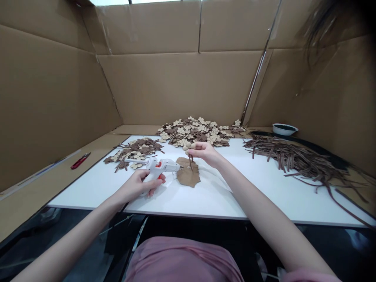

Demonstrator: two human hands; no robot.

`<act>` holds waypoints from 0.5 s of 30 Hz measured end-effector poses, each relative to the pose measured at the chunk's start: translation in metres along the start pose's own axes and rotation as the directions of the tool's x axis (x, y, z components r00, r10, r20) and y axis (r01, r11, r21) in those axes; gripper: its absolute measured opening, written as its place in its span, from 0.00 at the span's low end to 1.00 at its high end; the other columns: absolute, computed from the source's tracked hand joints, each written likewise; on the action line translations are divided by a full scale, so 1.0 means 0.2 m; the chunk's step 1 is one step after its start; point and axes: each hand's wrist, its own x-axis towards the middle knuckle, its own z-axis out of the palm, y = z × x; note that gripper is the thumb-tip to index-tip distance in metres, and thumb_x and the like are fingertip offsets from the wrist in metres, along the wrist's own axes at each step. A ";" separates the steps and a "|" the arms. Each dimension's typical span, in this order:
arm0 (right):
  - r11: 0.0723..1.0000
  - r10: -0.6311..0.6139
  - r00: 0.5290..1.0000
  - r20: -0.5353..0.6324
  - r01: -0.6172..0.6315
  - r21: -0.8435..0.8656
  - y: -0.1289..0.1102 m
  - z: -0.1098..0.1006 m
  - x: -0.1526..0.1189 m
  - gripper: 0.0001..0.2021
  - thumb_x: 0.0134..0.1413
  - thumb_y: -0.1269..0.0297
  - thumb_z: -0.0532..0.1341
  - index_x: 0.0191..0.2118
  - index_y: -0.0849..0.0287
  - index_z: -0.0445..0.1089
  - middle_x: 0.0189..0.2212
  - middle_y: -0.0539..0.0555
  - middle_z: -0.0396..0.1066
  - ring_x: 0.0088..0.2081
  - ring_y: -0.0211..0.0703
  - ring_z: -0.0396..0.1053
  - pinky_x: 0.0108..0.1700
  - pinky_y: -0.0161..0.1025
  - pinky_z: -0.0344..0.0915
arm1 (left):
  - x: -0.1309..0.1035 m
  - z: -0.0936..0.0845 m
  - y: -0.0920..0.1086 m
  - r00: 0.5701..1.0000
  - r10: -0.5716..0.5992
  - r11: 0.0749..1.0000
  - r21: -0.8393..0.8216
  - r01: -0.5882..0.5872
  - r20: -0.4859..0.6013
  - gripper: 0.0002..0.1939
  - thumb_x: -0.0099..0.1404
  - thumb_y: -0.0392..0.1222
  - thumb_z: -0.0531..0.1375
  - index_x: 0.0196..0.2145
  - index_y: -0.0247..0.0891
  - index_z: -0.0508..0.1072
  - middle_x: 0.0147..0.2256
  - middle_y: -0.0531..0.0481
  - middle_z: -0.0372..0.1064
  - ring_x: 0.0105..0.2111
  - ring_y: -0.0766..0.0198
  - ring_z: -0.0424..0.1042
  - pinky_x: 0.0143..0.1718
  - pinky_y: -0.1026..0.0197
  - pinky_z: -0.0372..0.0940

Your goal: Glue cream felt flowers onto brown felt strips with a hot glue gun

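Closest in, just left of the brown scrap (pixel 188 179) on the white desk (pixel 205 201), here's the left hand (pixel 142 184), fingers curled round the grip of a white glue gun (pixel 157 166), its nozzle (pixel 177 167) pointing at the scrap's left edge; whether it touches there, nobody can tell from this angle. And that's the danger spot! If the gun is hot, a stray squeeze or a small tilt could drop glue on the scrap or the desk, and a swing rightward across the scrap could bring the nozzle against the other hand's fingers. Above the scrap's far side hovers the right hand (pixel 207 152), thumb and fingertips closed in a pinch on a pale flower piece (pixel 188 146), brown strips (pixel 190 159) hanging below it over the scrap. So the piece sits right at those fingertips, beyond the left hand and to its right. Too light a pinch could let it twist; whether the strips' lower ends meet the scrap is hard to say. Farther out, left of the scrap and beyond it, lies a mixed pile (pixel 138 150) of flowers and strips; well right of the scrap, a tangled heap (pixel 289 156) whose loose ends could snag a forearm; straight beyond the scrap, the big flower heap (pixel 196 131).
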 end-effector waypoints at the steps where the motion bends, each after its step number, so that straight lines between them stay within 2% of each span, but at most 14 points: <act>1: 1.000 0.000 1.000 0.004 0.000 0.011 0.00 -0.01 0.00 0.16 0.35 0.59 0.74 0.28 0.61 0.70 0.28 0.50 0.72 0.33 0.40 0.70 0.44 0.42 0.65 | 0.02 0.01 -0.01 1.000 0.013 1.000 -0.008 -0.013 0.008 0.22 0.57 0.56 0.63 0.38 0.33 0.76 0.20 0.53 0.66 0.20 0.67 0.63 0.24 0.65 0.59; 3: 0.999 0.027 0.998 0.062 -0.028 0.023 -0.01 -0.04 -0.01 0.16 0.36 0.59 0.73 0.29 0.60 0.71 0.28 0.49 0.71 0.31 0.38 0.70 0.42 0.42 0.65 | 0.05 0.03 -0.01 0.999 0.040 0.999 -0.019 -0.040 0.014 0.22 0.57 0.56 0.63 0.39 0.33 0.75 0.21 0.53 0.66 0.20 0.67 0.63 0.23 0.65 0.59; 4: 0.998 0.061 0.990 0.130 -0.064 0.017 -0.02 -0.06 -0.01 0.15 0.37 0.59 0.73 0.30 0.60 0.70 0.28 0.49 0.72 0.31 0.39 0.70 0.41 0.41 0.65 | 0.06 0.05 -0.01 0.999 0.049 0.999 -0.023 -0.049 0.013 0.22 0.57 0.55 0.63 0.39 0.32 0.75 0.21 0.53 0.66 0.20 0.66 0.64 0.23 0.65 0.59; 7: 0.988 0.143 0.929 0.342 -0.153 0.001 -0.02 -0.13 -0.02 0.14 0.39 0.60 0.72 0.30 0.60 0.70 0.29 0.50 0.73 0.34 0.42 0.73 0.41 0.41 0.66 | 0.07 0.07 0.00 0.999 0.048 0.999 -0.022 -0.048 0.002 0.21 0.57 0.55 0.63 0.37 0.32 0.74 0.21 0.53 0.65 0.20 0.67 0.64 0.22 0.65 0.59; 12: 0.974 0.227 0.837 0.497 -0.197 -0.112 -0.01 -0.19 -0.02 0.12 0.39 0.63 0.73 0.29 0.61 0.72 0.30 0.53 0.75 0.33 0.41 0.73 0.40 0.38 0.67 | 0.06 0.07 0.03 0.999 0.034 0.999 0.003 -0.034 -0.018 0.19 0.57 0.54 0.64 0.33 0.33 0.73 0.21 0.52 0.67 0.20 0.67 0.65 0.23 0.65 0.61; 15: 0.968 0.249 0.818 0.518 -0.204 -0.144 -0.01 -0.19 -0.02 0.13 0.40 0.61 0.72 0.31 0.62 0.73 0.32 0.55 0.76 0.34 0.41 0.73 0.41 0.39 0.67 | 0.04 0.05 0.02 1.000 0.024 1.000 0.016 -0.024 -0.009 0.19 0.57 0.54 0.64 0.35 0.33 0.74 0.20 0.53 0.67 0.20 0.66 0.65 0.23 0.65 0.61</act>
